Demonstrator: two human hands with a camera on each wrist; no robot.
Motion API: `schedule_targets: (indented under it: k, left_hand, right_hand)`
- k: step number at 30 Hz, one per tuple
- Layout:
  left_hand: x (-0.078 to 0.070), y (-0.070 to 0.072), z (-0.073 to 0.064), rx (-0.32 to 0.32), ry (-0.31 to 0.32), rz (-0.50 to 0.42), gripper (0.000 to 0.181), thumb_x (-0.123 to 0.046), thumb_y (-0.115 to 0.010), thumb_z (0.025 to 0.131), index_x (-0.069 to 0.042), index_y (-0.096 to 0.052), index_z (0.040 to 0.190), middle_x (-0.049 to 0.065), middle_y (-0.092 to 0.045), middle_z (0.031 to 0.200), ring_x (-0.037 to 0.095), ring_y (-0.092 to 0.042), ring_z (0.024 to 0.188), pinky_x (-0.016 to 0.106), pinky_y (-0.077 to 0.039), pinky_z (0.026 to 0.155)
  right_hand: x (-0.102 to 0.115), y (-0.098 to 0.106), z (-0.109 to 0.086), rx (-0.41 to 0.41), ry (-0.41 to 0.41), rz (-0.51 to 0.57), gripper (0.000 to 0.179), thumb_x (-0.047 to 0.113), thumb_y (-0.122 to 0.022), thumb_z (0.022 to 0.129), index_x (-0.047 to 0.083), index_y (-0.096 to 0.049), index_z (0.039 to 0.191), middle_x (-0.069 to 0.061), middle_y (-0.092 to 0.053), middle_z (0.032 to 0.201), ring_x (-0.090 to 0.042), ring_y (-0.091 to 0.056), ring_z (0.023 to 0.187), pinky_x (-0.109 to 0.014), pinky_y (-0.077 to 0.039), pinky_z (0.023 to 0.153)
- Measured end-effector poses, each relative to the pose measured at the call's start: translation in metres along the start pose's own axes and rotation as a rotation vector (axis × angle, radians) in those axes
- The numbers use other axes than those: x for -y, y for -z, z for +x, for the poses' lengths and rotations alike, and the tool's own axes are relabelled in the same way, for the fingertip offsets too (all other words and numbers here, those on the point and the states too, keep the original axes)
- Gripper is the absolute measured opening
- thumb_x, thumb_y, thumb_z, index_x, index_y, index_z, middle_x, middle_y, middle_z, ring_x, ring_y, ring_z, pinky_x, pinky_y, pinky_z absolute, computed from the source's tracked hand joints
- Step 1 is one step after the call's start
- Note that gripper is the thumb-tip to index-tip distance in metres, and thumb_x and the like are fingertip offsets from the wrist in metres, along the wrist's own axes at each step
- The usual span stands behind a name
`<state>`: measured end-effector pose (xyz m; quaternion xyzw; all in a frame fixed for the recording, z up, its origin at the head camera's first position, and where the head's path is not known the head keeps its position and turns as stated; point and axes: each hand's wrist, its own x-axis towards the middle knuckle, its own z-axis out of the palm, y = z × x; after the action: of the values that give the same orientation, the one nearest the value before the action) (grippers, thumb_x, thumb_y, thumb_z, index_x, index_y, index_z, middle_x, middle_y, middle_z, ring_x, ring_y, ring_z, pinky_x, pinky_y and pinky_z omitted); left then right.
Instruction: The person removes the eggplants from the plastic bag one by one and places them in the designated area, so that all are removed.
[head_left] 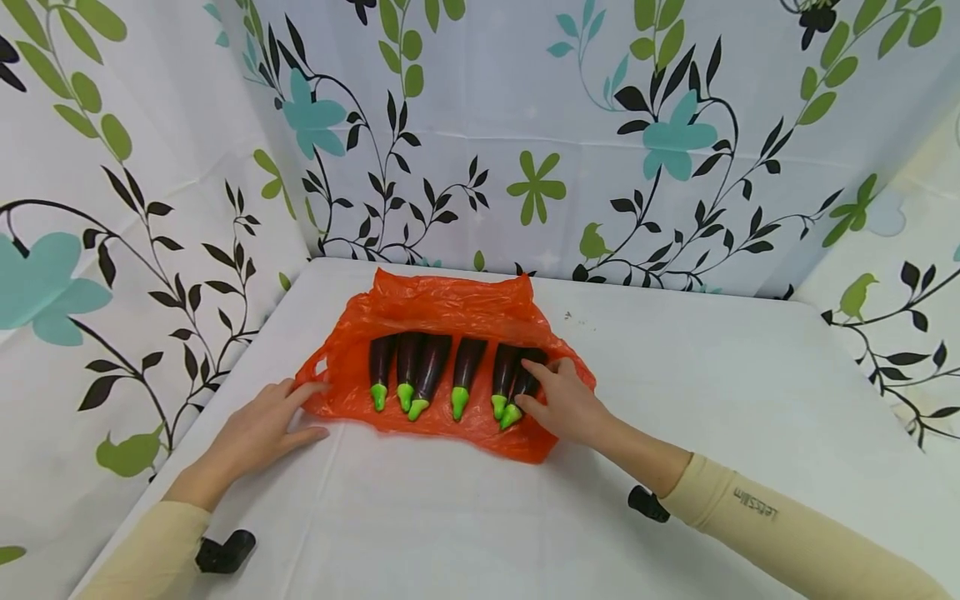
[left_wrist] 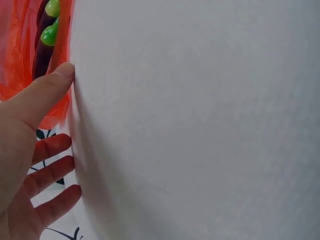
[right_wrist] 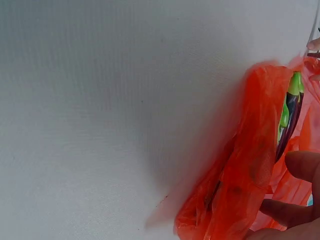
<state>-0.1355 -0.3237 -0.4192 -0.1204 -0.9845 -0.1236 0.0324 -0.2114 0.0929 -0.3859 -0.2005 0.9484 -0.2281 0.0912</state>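
Several dark purple eggplants point(head_left: 433, 367) with bright green stems lie side by side on an orange-red plastic bag point(head_left: 450, 292), stems toward me. My right hand point(head_left: 566, 408) is over the bag's right end, its thumb and forefinger apart and close to the rightmost eggplant point(head_left: 525, 385). In the right wrist view, eggplants point(right_wrist: 289, 122) show past the bag's raised fold, beside the spread thumb and finger. My left hand point(head_left: 262, 421) rests at the bag's left corner with loosely extended fingers; its thumb point(left_wrist: 47, 90) lies near the bag's front edge in the left wrist view.
The bag lies on a white-covered table point(head_left: 712, 400). Behind it and at both sides hangs a curtain point(head_left: 465, 150) with leaf, flower and bird prints. Dark objects sit by each wrist, one at the left point(head_left: 227, 552), the other at the right point(head_left: 647, 504).
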Motion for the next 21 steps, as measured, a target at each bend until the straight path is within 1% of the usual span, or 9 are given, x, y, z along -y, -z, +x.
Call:
schedule_targets:
  k: [4,6,9,12,15,17,18,21]
  left_hand:
    - [-0.0002,-0.0009,0.0013,-0.002,0.013,-0.021,0.058,-0.042,-0.074,0.085,-0.016,-0.053,0.132,0.014,-0.057,0.114,0.031,-0.053,0.099,0.052,-0.05,0.074]
    - [-0.0013,-0.0009,0.0019,-0.011,0.038,-0.048,0.051,-0.041,-0.07,0.089,-0.016,-0.055,0.131,0.012,-0.057,0.111,0.03,-0.053,0.098,0.053,-0.049,0.074]
    - [-0.0034,-0.0003,0.0034,-0.03,0.089,-0.096,0.043,-0.043,-0.059,0.097,-0.015,-0.056,0.129,0.011,-0.058,0.109,0.032,-0.055,0.099,0.055,-0.048,0.075]
    - [-0.005,0.0005,0.0055,-0.061,0.122,-0.12,0.04,-0.041,-0.053,0.1,-0.012,-0.055,0.129,0.014,-0.057,0.112,0.033,-0.056,0.099,0.058,-0.048,0.076]
    - [-0.0056,0.0011,0.0075,-0.104,0.107,-0.094,0.041,-0.036,-0.057,0.099,-0.011,-0.054,0.131,0.017,-0.055,0.115,0.033,-0.056,0.097,0.057,-0.049,0.075]
    - [-0.0049,0.0013,0.0082,-0.12,0.089,-0.067,0.044,-0.035,-0.061,0.097,-0.011,-0.053,0.132,0.018,-0.055,0.118,0.033,-0.057,0.098,0.057,-0.05,0.074]
    - [-0.0043,0.0014,0.0085,-0.119,0.081,-0.055,0.046,-0.036,-0.063,0.096,-0.012,-0.052,0.133,0.018,-0.055,0.118,0.034,-0.057,0.098,0.057,-0.05,0.073]
    - [-0.0021,0.001,0.0083,-0.1,0.069,-0.043,0.053,-0.04,-0.064,0.093,-0.014,-0.05,0.137,0.019,-0.057,0.118,0.035,-0.058,0.1,0.058,-0.05,0.072]
  right_hand:
    - [-0.0016,-0.0003,0.0012,0.007,-0.02,-0.009,0.062,0.032,-0.067,0.093,0.01,-0.044,0.147,-0.027,-0.041,0.125,-0.023,-0.048,0.081,-0.027,-0.043,0.056]
    - [-0.0026,-0.0011,0.0013,0.006,-0.019,-0.015,0.062,0.033,-0.066,0.093,0.01,-0.044,0.147,-0.027,-0.041,0.124,-0.022,-0.047,0.077,-0.027,-0.041,0.054]
    - [-0.0039,-0.002,0.0016,0.004,-0.01,-0.015,0.062,0.032,-0.066,0.093,0.012,-0.044,0.147,-0.028,-0.041,0.123,-0.022,-0.048,0.072,-0.027,-0.04,0.053]
    - [-0.0044,-0.0022,0.0021,0.0,-0.005,-0.019,0.061,0.032,-0.066,0.093,0.013,-0.045,0.147,-0.029,-0.042,0.124,-0.023,-0.048,0.074,-0.027,-0.04,0.053]
    - [-0.004,-0.0023,0.0033,0.002,0.003,-0.024,0.06,0.031,-0.066,0.093,0.014,-0.045,0.147,-0.029,-0.043,0.124,-0.025,-0.048,0.08,-0.027,-0.041,0.053]
    - [-0.0035,-0.0031,0.0049,0.005,0.005,-0.028,0.06,0.031,-0.066,0.093,0.014,-0.045,0.147,-0.03,-0.043,0.125,-0.025,-0.048,0.082,-0.027,-0.042,0.055]
    - [-0.0034,-0.0037,0.0057,0.006,0.008,-0.031,0.06,0.031,-0.067,0.093,0.014,-0.045,0.147,-0.03,-0.043,0.126,-0.025,-0.048,0.082,-0.027,-0.043,0.055]
    - [-0.0031,-0.0064,0.0085,0.017,-0.001,-0.037,0.061,0.032,-0.067,0.093,0.016,-0.044,0.148,-0.031,-0.042,0.128,-0.022,-0.049,0.071,-0.026,-0.043,0.055]
